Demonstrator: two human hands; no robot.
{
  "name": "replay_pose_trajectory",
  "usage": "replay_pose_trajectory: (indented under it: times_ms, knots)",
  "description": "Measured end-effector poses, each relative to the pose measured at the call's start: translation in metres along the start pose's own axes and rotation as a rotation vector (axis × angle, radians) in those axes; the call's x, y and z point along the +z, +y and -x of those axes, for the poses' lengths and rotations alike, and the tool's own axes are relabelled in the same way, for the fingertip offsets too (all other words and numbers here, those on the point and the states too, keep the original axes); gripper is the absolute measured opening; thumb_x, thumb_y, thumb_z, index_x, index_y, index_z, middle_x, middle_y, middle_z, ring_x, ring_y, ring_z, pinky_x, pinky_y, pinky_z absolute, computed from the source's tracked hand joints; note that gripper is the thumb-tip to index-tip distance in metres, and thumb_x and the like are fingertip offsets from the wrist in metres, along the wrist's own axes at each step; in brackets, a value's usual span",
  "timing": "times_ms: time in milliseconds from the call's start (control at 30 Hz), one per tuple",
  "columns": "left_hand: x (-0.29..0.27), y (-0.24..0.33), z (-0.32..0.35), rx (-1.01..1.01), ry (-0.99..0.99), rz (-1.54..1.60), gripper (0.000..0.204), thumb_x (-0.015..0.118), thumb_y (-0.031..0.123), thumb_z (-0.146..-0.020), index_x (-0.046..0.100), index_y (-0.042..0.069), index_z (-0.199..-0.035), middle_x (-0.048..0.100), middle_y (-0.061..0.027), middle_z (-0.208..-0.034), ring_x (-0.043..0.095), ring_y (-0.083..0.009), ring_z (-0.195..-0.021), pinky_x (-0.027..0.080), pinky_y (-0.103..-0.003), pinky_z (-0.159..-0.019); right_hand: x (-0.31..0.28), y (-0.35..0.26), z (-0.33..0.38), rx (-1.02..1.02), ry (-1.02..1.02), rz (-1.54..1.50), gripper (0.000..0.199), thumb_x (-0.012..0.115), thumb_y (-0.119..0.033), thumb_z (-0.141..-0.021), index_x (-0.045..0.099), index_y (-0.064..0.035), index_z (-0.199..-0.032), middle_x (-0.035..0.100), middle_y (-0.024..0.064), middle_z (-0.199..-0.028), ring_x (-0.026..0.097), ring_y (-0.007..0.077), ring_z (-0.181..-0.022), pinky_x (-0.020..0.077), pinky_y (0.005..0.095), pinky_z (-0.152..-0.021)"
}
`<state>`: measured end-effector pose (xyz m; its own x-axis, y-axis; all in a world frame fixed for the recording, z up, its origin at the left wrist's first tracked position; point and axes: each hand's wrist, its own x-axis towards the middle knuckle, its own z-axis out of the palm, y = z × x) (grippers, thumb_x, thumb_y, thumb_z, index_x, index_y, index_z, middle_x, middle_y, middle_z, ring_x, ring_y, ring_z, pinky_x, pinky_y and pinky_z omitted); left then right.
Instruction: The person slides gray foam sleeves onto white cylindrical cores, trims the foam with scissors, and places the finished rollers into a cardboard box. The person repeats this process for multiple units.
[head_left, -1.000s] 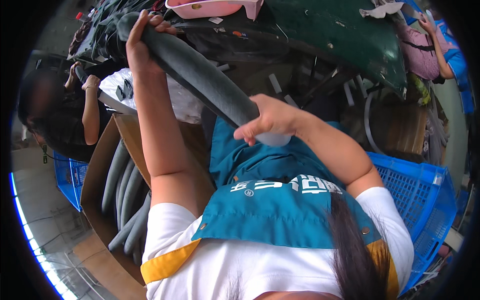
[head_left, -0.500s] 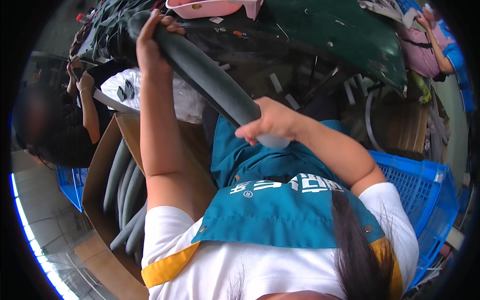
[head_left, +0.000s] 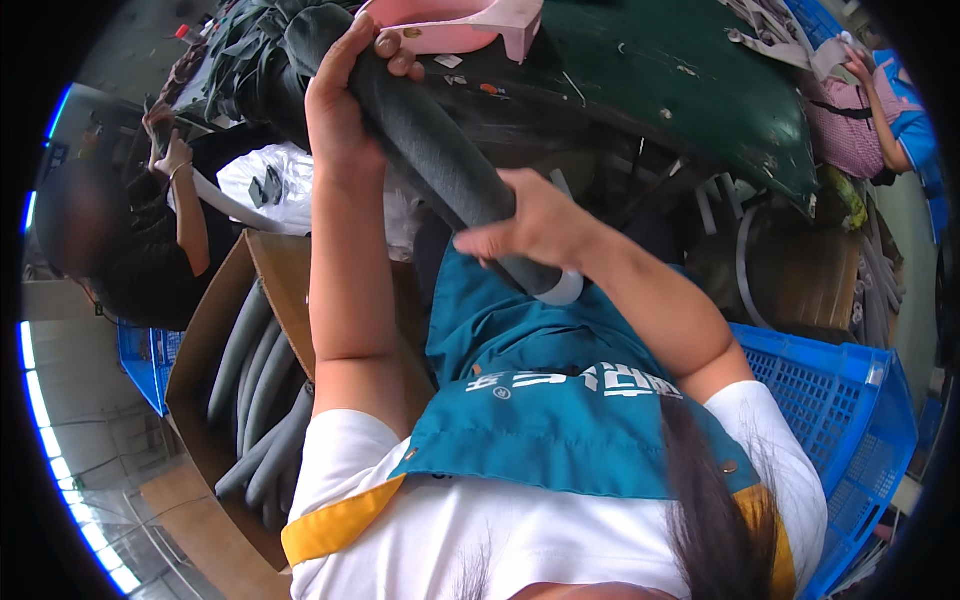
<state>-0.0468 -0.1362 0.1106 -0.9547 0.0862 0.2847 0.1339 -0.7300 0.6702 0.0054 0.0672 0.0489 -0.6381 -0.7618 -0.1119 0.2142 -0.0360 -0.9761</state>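
Note:
A long tube in a dark grey-green fabric sleeve [head_left: 430, 140] slants across my lap, its upper end toward the table and its lower end near my apron. My left hand [head_left: 350, 85] is wrapped round the upper part. Lower down, my right hand [head_left: 535, 215] grips the sleeve with the thumb along its side. Below that hand, a short white end [head_left: 563, 288] of the tube sticks out of the fabric. The tube's far end blends into a heap of dark green fabric [head_left: 255, 50] on the table.
A cardboard box [head_left: 205, 350] at my left holds several grey-green covered tubes [head_left: 250, 370]. Blue plastic crates [head_left: 815, 400] stand at my right. Ahead is a green-topped table [head_left: 690, 80] with a pink plastic tray [head_left: 450, 35]. Co-workers sit at left [head_left: 110, 220] and far right [head_left: 890, 110].
My right hand has slid slightly up the tube, and more of the sleeve now shows below it, above the white end. The whole view has shifted a little.

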Motion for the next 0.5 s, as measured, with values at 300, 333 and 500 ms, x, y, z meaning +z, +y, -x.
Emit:
replay_pose_trajectory:
  times_ms: [300, 333, 500]
  knots:
    - [0.005, -0.03, 0.029, -0.047, 0.196, -0.1, 0.023, 0.058, 0.016, -0.09, 0.051, 0.003, -0.107, 0.054, -0.0054, -0.085, 0.054, -0.0159, -0.076, 0.05, -0.032, -0.074, 0.009, 0.076, 0.065, -0.043, 0.19, 0.337, 0.046, 0.083, -0.026, -0.071, 0.062, -0.0041, -0.106, 0.06, 0.0066, -0.09, 0.059, 0.0195, -0.083, 0.0472, 0.0307, -0.075]
    - [0.012, -0.04, 0.031, -0.051, 0.157, -0.162, 0.031, 0.062, 0.02, -0.087, 0.05, 0.003, -0.11, 0.054, -0.0069, -0.087, 0.056, -0.0185, -0.079, 0.051, -0.034, -0.077, 0.005, 0.08, 0.066, -0.048, 0.289, 0.332, 0.043, 0.082, -0.023, -0.072, 0.062, -0.0029, -0.104, 0.062, 0.0063, -0.089, 0.06, 0.0175, -0.08, 0.0476, 0.0295, -0.074]
    - [0.029, -0.092, 0.064, -0.235, 0.106, -0.183, 0.04, 0.071, 0.021, -0.074, 0.053, 0.003, -0.106, 0.059, -0.0095, -0.088, 0.061, -0.0224, -0.086, 0.05, -0.042, -0.087, -0.005, 0.063, 0.058, -0.133, 0.399, 0.425, 0.043, 0.078, -0.023, -0.076, 0.06, -0.0029, -0.11, 0.066, 0.0112, -0.089, 0.063, 0.0227, -0.081, 0.05, 0.0328, -0.077]
